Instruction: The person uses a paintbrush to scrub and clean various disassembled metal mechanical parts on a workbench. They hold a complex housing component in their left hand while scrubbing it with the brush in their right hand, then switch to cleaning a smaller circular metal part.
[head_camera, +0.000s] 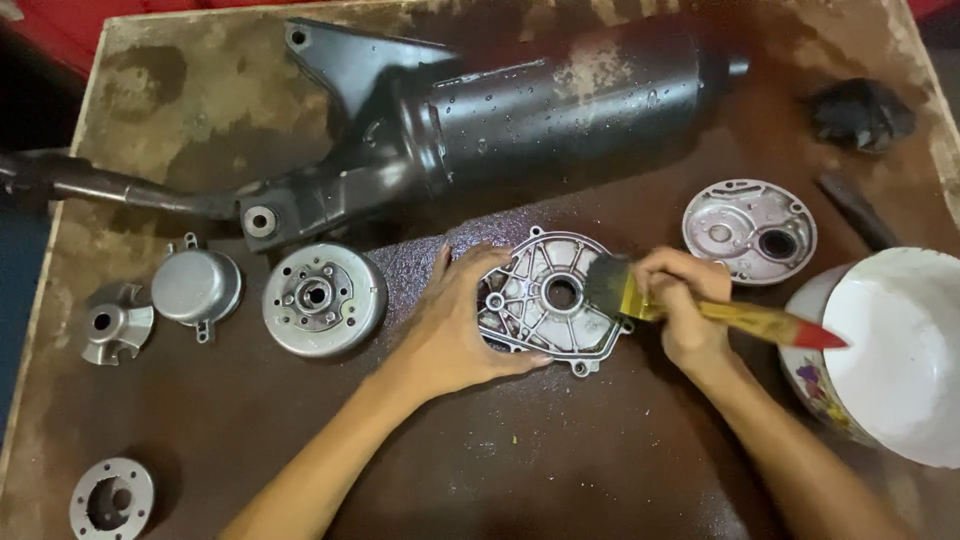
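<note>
Single view only: a head-worn camera is looking almost straight down onto a brown worktable, tilted slightly forward away from the wearer. It is sitting close; the tabletop is filling nearly the whole frame, with its far edge showing along the top and its left edge running down the left side. Both forearms are entering from the bottom edge, so the wearer is standing at the near side. The black exhaust muffler is lying across the far part of the view. No second view is sharing the scene.
</note>
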